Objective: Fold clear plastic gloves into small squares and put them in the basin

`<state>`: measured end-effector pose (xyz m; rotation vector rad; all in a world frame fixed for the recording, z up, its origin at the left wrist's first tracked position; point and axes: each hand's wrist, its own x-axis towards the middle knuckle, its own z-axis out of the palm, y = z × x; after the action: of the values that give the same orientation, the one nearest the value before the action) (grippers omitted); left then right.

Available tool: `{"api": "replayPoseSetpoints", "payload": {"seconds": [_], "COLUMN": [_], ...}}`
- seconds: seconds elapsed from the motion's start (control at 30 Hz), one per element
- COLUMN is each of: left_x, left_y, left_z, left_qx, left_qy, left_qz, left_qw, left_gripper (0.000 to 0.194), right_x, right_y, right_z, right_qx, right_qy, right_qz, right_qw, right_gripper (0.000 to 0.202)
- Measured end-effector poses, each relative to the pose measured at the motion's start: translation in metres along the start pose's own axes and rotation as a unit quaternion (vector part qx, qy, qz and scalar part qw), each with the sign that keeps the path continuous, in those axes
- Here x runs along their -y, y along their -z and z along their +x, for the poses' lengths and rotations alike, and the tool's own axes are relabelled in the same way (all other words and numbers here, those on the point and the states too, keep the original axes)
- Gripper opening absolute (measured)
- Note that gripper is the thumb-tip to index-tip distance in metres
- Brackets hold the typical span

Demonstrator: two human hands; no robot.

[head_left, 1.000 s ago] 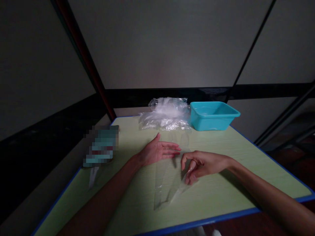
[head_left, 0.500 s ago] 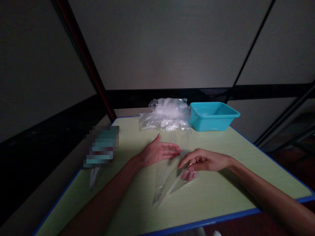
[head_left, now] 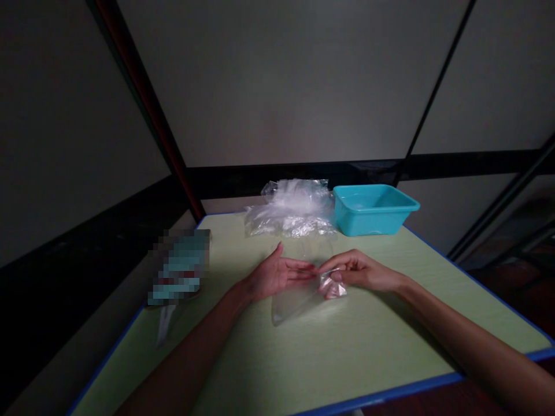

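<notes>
A thin clear plastic bag (head_left: 289, 305) lies on the table in front of me, its outline faint against the pale surface. My right hand (head_left: 358, 273) pinches a gathered part of the bag between thumb and fingers, and the film shines around its lower fingers. Opposite it, my left hand (head_left: 277, 274) is open over the bag, thumb raised and fingers stretched toward the right hand. The left fingertips come very close to the right ones; whether they touch is hard to tell.
Behind my hands lies a heap of crinkled clear plastic bags (head_left: 295, 211). A turquoise plastic basin (head_left: 370, 222) stands right of it. A pixelated item (head_left: 180, 268) with a whitish strip (head_left: 165, 323) is at the left edge of the blue-edged table (head_left: 373, 352). Panels rise behind.
My right hand has moved slightly up, drawing the bag's near end away from me and folding it. The left hand stays nearly in place, fingers extended.
</notes>
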<state>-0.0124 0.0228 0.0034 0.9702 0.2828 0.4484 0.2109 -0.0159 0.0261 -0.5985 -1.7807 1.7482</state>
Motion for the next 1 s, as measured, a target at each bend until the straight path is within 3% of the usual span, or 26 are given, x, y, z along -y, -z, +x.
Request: {"api": "replayPoseSetpoints", "payload": {"seconds": [0.2,0.47,0.57,0.63,0.7,0.77,0.83,0.9,1.0], "left_x": [0.000,-0.007,-0.014,-0.021,-0.028,-0.034,-0.038,-0.040,-0.039], "left_y": [0.000,-0.001,-0.002,-0.005,-0.007,-0.010,-0.012,-0.015,-0.022], "left_z": [0.000,-0.003,-0.007,-0.011,-0.017,-0.023,-0.029,-0.034,-0.036], "left_qx": [0.000,-0.010,-0.043,-0.102,-0.212,-0.319,-0.374,-0.374,-0.326], "left_qy": [-0.008,-0.021,-0.018,-0.024,-0.033,-0.030,-0.012,0.021,0.085], "left_qz": [-0.017,-0.017,0.028,0.089,0.208,0.336,0.418,0.446,0.457], "left_qw": [1.000,1.000,0.999,0.991,0.954,0.885,0.828,0.813,0.823], "left_gripper": [0.067,0.060,0.051,0.046,0.040,0.031,0.023,0.020,0.019], "right_x": [-0.006,-0.003,-0.003,-0.002,-0.002,-0.001,-0.001,0.000,0.000], "right_y": [0.005,0.007,0.007,0.007,0.007,0.006,0.007,0.007,0.008], "right_z": [0.003,0.001,0.001,0.001,0.001,0.001,0.001,0.001,0.001], "right_qx": [-0.028,-0.035,-0.038,-0.040,-0.042,-0.045,-0.044,-0.043,-0.045], "right_qy": [0.017,0.001,-0.002,-0.002,-0.001,0.000,0.000,0.000,-0.002], "right_qz": [0.039,0.014,0.018,0.023,0.026,0.027,0.028,0.028,0.019], "right_qw": [0.999,0.999,0.999,0.999,0.999,0.999,0.999,0.999,0.999], "right_gripper": [0.023,0.024,0.024,0.023,0.023,0.023,0.024,0.024,0.024]}}
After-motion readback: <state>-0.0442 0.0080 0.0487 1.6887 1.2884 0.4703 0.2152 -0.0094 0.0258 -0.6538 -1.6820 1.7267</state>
